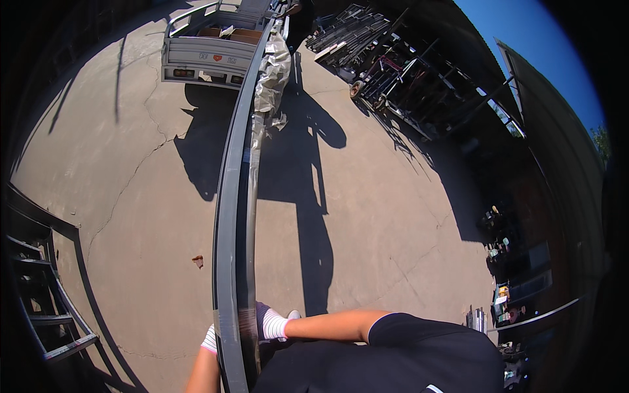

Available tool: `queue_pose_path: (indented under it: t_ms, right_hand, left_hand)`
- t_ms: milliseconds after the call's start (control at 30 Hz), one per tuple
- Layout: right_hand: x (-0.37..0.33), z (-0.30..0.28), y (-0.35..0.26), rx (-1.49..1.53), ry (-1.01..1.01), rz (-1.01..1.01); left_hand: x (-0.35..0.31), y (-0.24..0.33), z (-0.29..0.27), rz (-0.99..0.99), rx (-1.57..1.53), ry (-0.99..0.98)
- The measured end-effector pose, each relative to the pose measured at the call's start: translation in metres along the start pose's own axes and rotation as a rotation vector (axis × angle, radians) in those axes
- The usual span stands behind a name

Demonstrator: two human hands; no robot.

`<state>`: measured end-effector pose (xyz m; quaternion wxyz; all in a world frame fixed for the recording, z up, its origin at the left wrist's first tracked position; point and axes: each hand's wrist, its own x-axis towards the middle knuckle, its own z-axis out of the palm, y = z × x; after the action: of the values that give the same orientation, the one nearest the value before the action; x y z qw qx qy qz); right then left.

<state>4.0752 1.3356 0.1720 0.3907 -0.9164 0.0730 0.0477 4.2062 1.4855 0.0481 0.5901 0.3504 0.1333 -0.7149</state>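
A bundle of long grey metal profiles (pixel 228 190) runs lengthwise away from my body to the far end of the view. Crinkled plastic wrapping (pixel 270 82) covers its far part, and clear tape binds it near my hands. My right hand (pixel 270 323), in a dark glove with a white striped cuff, is closed against the bundle's right side. On its left side is my left hand (pixel 209 338), showing mostly the striped cuff; its fingers are hidden by the profiles it holds. Another person (pixel 301 23) in dark clothes stands at the far end, one hand at the bundle.
A grey cargo vehicle (pixel 209 57) with an open bed holding cardboard stands far left of the bundle. Racks and piles of metal bars (pixel 350 33) fill the far right. A metal ladder-like frame (pixel 52 319) lies at the near left. Assorted items (pixel 501 298) line the right wall.
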Motion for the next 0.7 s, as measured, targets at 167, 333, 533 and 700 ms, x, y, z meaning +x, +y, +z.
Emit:
queue_pose_path:
  t_ms: [167,333,533,700]
  right_hand:
    - [0.019,0.038,0.024,2.047,-0.237,0.031]
    - [0.019,0.079,0.059,1.630,-0.164,-0.037]
    - [0.021,0.076,0.063,1.061,-0.188,-0.130]
    - [0.023,0.063,0.051,1.537,-0.183,0.376]
  left_hand:
    - [0.006,0.007,0.005,-0.044,-0.014,-0.005]
    - [0.007,0.007,0.002,-0.071,-0.031,0.003]
    - [-0.003,0.009,0.008,-0.081,-0.058,0.019]
    - [-0.021,0.003,0.015,-0.068,-0.143,0.004]
